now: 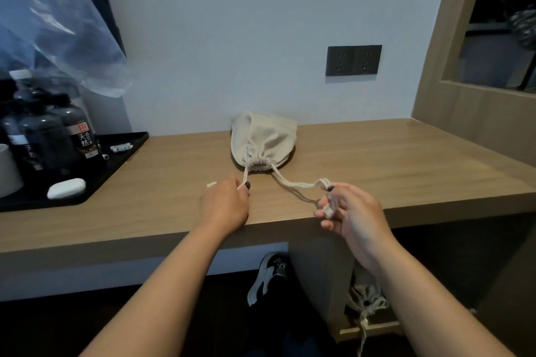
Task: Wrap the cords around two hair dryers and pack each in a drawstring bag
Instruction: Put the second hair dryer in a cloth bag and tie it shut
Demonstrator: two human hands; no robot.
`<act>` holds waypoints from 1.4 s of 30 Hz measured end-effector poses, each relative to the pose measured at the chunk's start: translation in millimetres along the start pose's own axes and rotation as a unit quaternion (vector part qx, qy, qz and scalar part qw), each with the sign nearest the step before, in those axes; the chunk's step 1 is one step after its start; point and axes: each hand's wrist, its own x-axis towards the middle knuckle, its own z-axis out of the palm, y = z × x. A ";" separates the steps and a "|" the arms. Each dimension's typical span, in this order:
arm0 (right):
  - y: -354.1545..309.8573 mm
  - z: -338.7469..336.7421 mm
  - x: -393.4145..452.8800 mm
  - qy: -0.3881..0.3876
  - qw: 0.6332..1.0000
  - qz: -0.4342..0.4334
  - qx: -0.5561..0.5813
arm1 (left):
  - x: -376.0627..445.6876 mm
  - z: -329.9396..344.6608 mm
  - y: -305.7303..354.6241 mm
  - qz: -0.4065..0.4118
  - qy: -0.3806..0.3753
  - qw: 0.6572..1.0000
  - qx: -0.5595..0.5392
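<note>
A 2nd cloth bag (366,295) is sitting low on a shelf under the desk. Above it, the right hand (352,216) is pinching a woven cord (298,184), and the left hand (224,203) is gripping the other cord end. The cinched beige bag (262,140) is lying on the wood-grain desk (377,159). Farther left, a bottle (79,127) with Chinese characters is standing on a black tray (127,143).

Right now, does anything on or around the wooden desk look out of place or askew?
Mostly tidy. The cream fabric drawstring bag sits cinched on the wooden desk, both hands pulling its cords. One oddity: a second cream drawstring bag lies on a low shelf below the desk, its cord dangling over the edge.
</note>
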 end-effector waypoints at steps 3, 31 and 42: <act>14.2 -10.2 -25.7 0.003 0.997 0.052 0.063 | -27.5 -8.8 5.1 -0.025 0.005 0.987 -0.158; 83.8 -32.1 -99.6 -0.258 0.943 0.189 -0.086 | -151.5 34.8 17.8 -0.144 -0.201 0.834 -0.493; 93.7 -39.9 -98.1 -0.174 0.963 0.123 -0.165 | -151.5 24.8 27.1 -0.216 -0.205 0.691 -0.659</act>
